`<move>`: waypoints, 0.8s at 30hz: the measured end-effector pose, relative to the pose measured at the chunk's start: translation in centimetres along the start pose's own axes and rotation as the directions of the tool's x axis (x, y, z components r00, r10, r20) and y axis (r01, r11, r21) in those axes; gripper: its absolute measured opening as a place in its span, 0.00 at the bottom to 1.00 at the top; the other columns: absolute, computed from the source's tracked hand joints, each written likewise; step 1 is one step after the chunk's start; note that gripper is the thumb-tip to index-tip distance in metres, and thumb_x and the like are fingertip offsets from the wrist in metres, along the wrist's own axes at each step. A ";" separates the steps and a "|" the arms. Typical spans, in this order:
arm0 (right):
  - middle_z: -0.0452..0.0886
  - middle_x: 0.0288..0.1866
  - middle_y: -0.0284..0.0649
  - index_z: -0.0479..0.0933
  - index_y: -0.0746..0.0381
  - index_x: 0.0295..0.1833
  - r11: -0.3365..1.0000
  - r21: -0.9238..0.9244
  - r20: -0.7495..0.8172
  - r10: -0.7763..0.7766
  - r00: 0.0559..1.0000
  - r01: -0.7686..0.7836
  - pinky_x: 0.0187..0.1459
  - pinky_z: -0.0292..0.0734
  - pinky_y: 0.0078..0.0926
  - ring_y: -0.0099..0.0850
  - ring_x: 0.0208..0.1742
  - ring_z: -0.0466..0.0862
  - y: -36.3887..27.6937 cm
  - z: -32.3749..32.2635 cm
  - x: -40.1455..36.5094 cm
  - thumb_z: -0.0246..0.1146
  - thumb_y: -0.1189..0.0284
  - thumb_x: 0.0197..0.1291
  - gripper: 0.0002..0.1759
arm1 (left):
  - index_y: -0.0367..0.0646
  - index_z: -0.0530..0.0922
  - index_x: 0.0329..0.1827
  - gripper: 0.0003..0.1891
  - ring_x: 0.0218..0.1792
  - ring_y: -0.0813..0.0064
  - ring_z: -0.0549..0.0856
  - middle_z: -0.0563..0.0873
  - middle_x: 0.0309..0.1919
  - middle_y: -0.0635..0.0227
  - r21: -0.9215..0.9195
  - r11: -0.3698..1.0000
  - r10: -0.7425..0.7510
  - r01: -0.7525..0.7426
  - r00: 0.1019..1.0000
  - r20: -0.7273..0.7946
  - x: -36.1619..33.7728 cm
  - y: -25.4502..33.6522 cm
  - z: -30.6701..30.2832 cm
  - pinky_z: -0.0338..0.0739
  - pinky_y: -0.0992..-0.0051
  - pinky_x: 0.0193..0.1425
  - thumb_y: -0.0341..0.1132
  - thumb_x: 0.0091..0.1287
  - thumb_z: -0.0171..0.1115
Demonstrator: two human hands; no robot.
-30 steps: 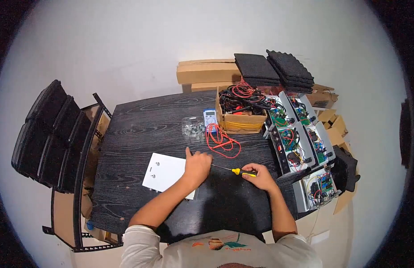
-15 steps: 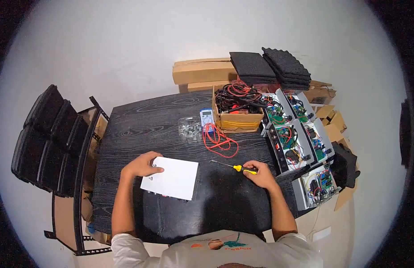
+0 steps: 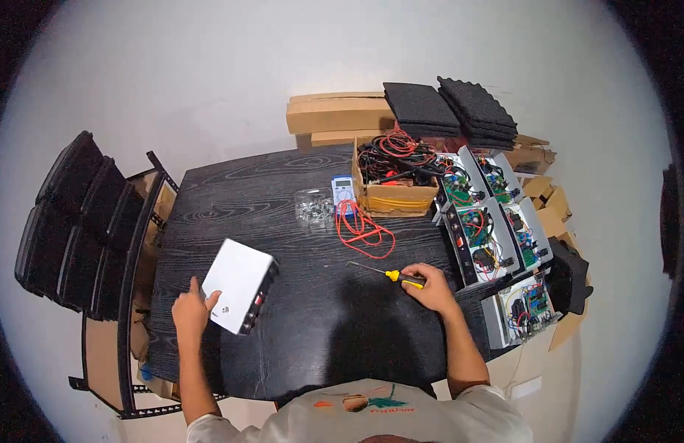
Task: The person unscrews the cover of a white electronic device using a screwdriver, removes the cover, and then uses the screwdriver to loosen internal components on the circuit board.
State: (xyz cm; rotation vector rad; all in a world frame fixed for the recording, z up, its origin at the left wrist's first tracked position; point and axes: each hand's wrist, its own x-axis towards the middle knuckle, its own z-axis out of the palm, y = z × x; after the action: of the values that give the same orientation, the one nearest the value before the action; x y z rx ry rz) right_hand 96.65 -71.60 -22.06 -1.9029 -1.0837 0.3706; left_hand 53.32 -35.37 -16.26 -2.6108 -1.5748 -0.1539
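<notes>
A white box (image 3: 239,282) with a black panel along its right side sits turned at an angle on the left part of the black table (image 3: 305,354). My left hand (image 3: 191,308) is at the box's lower left edge, thumb against it and index finger stretched out, the fingers apart. In my right hand (image 3: 427,286) is a yellow and black screwdriver (image 3: 393,276), its shaft pointing left over the table. Beyond it lie a blue and white multimeter (image 3: 343,189) with red leads (image 3: 364,240) and a clear bag of small parts (image 3: 313,209).
A cardboard box (image 3: 397,200) of cables stands at the back. Several open white cases with circuit boards (image 3: 476,225) line the right side. Black foam sheets (image 3: 423,111) are behind the table. A black metal rack (image 3: 135,295) stands at the left.
The white box has turned, so its black panel now faces right, and it has shifted left. My left hand has moved left and down and opened. My right hand still holds the screwdriver.
</notes>
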 end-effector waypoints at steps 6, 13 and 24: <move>0.90 0.49 0.44 0.88 0.64 0.51 0.979 -0.046 -0.143 -0.201 0.969 0.196 0.55 0.85 0.34 0.40 0.50 0.91 -0.6 0.1 0.3 0.76 0.77 0.55 0.16 | 0.27 0.62 0.82 0.52 0.35 0.43 0.92 0.91 0.33 0.41 0.016 0.996 -0.087 0.086 0.993 0.080 -5.1 3.4 -1.5 0.86 0.49 0.41 0.67 0.73 0.61; 0.91 0.45 0.44 0.88 0.64 0.51 0.997 -0.051 -0.190 -0.063 0.980 0.054 0.53 0.85 0.33 0.39 0.47 0.92 -1.2 -0.7 0.2 0.76 0.74 0.56 0.16 | 0.40 0.60 0.86 0.56 0.35 0.42 0.91 0.91 0.33 0.44 -0.207 0.938 0.329 -0.279 0.905 0.269 -9.1 8.5 -5.3 0.86 0.50 0.44 0.57 0.60 0.80; 0.93 0.48 0.42 0.89 0.64 0.51 0.997 0.042 -0.089 -0.063 0.994 0.067 0.56 0.84 0.32 0.35 0.50 0.92 -0.7 -0.7 -0.1 0.77 0.75 0.57 0.15 | 0.52 0.77 0.74 0.43 0.38 0.57 0.90 0.91 0.34 0.62 -0.133 0.819 0.569 -0.558 0.820 0.062 -6.6 11.3 -4.3 0.78 0.57 0.57 0.53 0.55 0.83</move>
State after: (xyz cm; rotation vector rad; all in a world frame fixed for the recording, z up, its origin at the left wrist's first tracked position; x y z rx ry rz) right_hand 96.68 -71.96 -21.11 -1.8222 -1.0679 0.2697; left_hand 60.05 -46.97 -13.14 -3.0801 -0.7532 -0.0652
